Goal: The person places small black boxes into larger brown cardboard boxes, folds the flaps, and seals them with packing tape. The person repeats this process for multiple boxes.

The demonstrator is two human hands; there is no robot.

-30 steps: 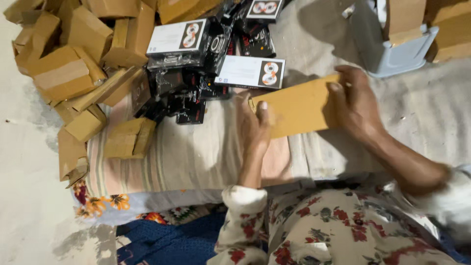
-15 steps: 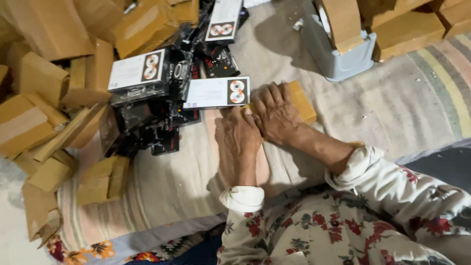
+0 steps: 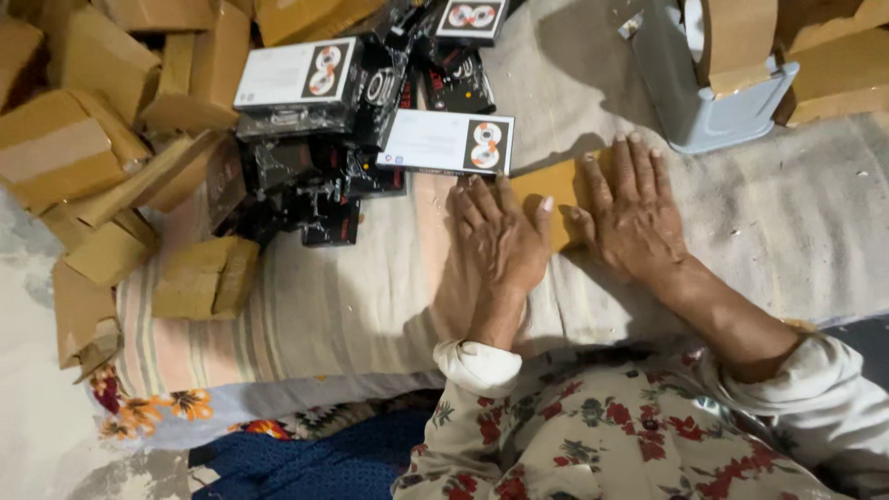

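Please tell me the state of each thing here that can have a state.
Left hand: flat, pressing the cardboard.
Right hand: flat, pressing the cardboard.
Brown cardboard piece: lying flat under both hands.
Folded brown boxes: closed, piled loosely.
Black product boxes: closed, heaped.

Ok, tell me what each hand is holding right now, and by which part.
Nothing is gripped. Both the left hand and the right hand lie flat, palms down, pressing on the brown cardboard piece lying on the striped cloth.
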